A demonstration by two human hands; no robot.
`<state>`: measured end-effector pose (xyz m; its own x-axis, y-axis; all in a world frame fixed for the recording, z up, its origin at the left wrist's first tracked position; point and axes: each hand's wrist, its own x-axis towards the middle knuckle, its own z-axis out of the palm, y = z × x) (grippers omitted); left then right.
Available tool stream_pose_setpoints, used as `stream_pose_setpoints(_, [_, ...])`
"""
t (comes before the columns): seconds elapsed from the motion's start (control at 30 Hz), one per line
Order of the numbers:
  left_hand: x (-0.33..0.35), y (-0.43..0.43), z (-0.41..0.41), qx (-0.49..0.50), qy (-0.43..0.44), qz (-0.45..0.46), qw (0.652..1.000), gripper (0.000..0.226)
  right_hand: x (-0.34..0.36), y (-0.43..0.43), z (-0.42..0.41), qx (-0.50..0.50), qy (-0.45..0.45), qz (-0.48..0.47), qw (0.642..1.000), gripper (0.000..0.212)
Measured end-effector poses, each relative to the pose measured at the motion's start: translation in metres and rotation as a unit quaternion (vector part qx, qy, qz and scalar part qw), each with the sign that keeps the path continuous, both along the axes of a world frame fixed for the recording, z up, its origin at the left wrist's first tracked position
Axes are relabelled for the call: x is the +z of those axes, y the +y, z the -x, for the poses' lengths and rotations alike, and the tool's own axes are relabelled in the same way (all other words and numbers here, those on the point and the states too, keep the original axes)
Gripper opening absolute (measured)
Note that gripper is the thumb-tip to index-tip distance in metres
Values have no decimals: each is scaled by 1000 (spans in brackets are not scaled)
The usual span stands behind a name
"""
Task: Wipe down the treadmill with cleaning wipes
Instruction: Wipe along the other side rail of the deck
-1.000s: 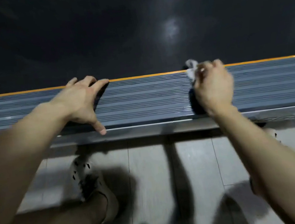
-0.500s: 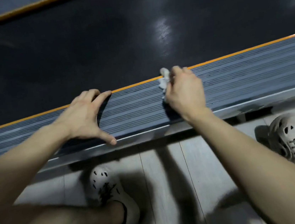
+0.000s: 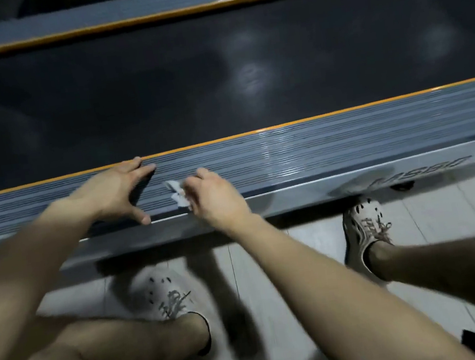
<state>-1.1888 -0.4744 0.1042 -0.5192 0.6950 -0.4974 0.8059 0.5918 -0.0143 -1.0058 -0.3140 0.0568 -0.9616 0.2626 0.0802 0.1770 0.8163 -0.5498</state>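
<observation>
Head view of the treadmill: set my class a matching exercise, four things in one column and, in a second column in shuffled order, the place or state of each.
Column one
1. left hand
2. right hand
3. treadmill belt
4. right shoe

Column two
A. stands on the floor tiles
B. holds the white wipe against the ribbed side rail
C. dark surface beyond the orange strip
D. rests spread on the rail, holding nothing

Pairs: 1-D, 2-B, 3-C, 4-A
</observation>
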Motion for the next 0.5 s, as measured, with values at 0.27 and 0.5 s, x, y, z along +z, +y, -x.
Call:
stream_pose_setpoints(0.27, [4, 6, -3, 8, 22, 23, 999, 150, -2, 200, -74, -452, -47, -114, 883, 27])
stream_pose_setpoints(0.5, [3, 13, -6, 33, 8, 41, 999, 155, -8, 68, 10, 160, -3, -85, 983, 22])
